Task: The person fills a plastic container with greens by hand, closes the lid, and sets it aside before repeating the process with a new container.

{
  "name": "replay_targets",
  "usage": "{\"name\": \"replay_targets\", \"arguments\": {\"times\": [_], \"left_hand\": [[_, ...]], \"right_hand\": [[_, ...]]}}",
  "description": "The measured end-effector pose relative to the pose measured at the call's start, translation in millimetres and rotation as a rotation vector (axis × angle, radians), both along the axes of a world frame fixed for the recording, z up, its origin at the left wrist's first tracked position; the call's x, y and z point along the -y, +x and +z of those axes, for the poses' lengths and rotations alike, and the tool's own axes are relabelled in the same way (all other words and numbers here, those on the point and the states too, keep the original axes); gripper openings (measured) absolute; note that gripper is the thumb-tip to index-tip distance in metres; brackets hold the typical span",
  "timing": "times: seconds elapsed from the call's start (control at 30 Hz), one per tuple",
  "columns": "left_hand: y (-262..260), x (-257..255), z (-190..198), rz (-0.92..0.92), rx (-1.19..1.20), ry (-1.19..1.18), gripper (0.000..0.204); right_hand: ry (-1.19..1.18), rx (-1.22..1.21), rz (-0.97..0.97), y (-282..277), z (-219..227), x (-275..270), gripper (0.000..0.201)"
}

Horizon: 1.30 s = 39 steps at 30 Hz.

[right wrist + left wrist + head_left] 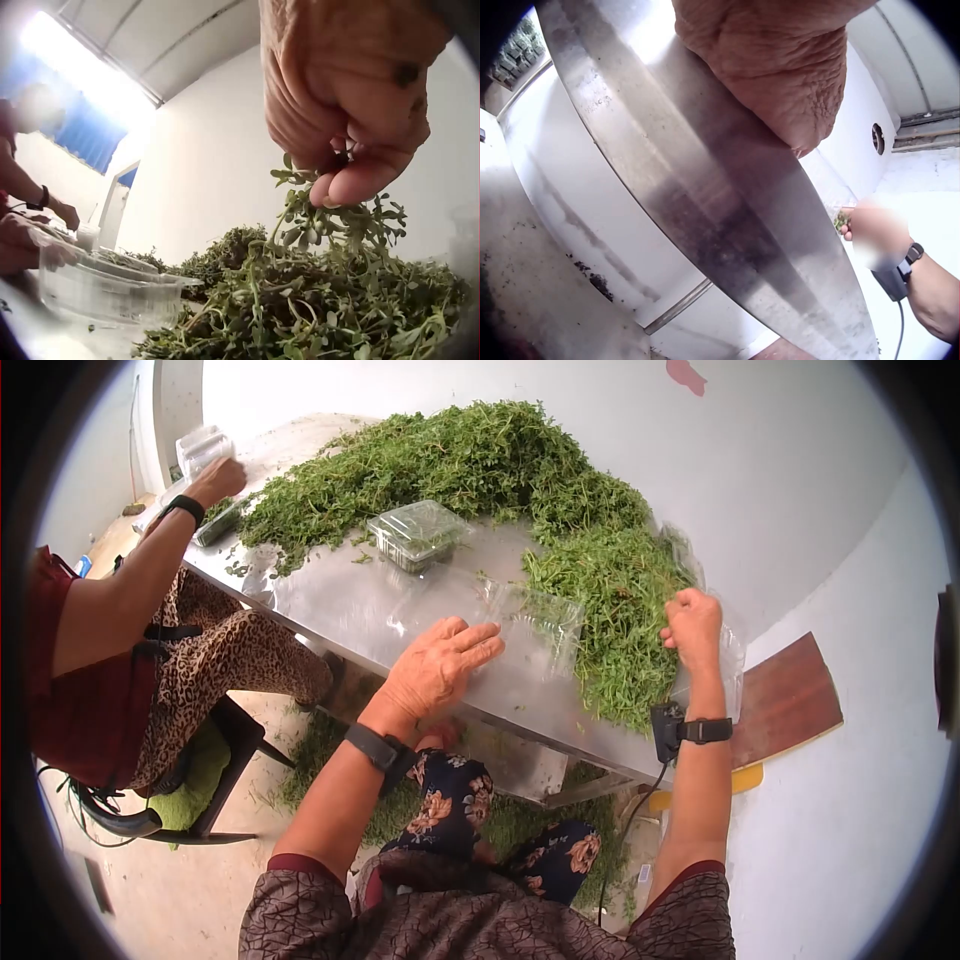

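Observation:
My right hand point(692, 628) is over the near right end of a heap of green leafy stems point(610, 600). In the right wrist view its thumb and fingers pinch a few leafy sprigs point(304, 225) just above the heap. My left hand point(445, 665) is at the table's near edge, fingers loosely extended toward a clear plastic container point(545, 625) lying beside the heap. From the right wrist, that container point(105, 292) looks see-through, with left fingers point(64, 253) right at its rim. The left wrist view shows mostly the underside of the left hand point(772, 75).
A lidded clear box point(415, 540) with greens inside stands mid-table on the metal tabletop point(340, 585). At the left, a seated person's hand point(220, 480) is near another container point(215, 525) and a stack of clear plastic point(203, 448). A reddish board point(790, 700) leans at the right.

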<state>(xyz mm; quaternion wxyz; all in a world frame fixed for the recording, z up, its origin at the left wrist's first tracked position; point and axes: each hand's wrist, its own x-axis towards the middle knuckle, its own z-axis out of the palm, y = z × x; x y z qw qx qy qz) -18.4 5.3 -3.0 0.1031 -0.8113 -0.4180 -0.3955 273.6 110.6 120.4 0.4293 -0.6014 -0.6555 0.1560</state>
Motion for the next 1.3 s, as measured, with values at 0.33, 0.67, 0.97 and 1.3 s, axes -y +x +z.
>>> {"name": "replay_targets", "arguments": {"times": [0.33, 0.67, 0.97, 1.3], "left_hand": [[-1, -2, -1, -0.018, -0.019, 0.027, 0.04], [-1, 1, 0, -0.018, 0.024, 0.077, 0.046], [1, 4, 3, -0.033, 0.017, 0.087, 0.045], [0, 3, 1, -0.039, 0.024, 0.141, 0.043]], "right_hand": [[-0.068, -0.268, 0.319, -60, 36, 52, 0.019], [-0.171, -0.121, 0.272, -60, 17, 44, 0.027], [0.048, 0.284, 0.046, -40, 1, -10, 0.037], [0.242, 0.738, 0.059, -49, -33, -32, 0.033]]}}
